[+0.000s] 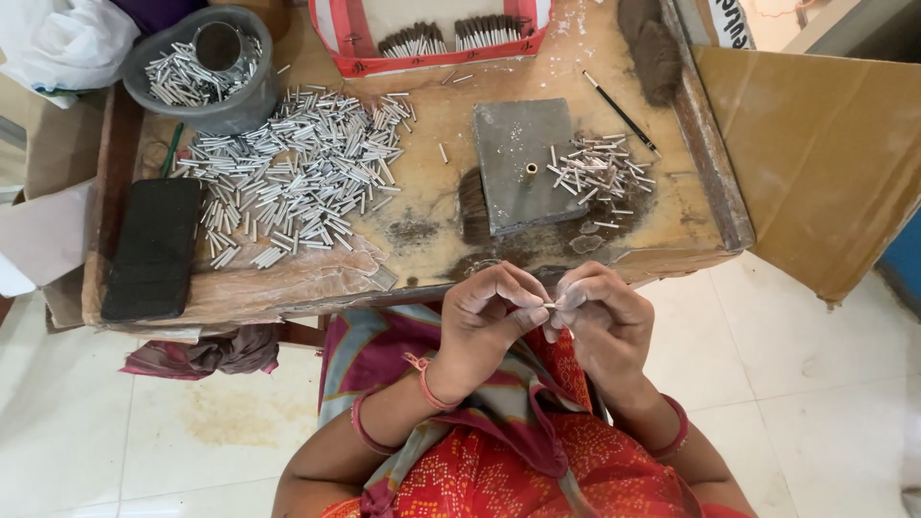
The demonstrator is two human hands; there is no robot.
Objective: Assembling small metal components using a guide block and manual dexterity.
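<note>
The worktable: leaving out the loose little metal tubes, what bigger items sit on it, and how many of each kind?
Grey bowl of tubes: 1
Red-and-white tray of sticks: 1
Grey square block: 1
Black flat slab: 1
Black pencil-like stick: 1
Total: 5
The left hand and right hand pinch one small tube between them, off the table.

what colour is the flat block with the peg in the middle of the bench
Grey, with a small brass-coloured peg standing on the block; the head view shows it.
</note>
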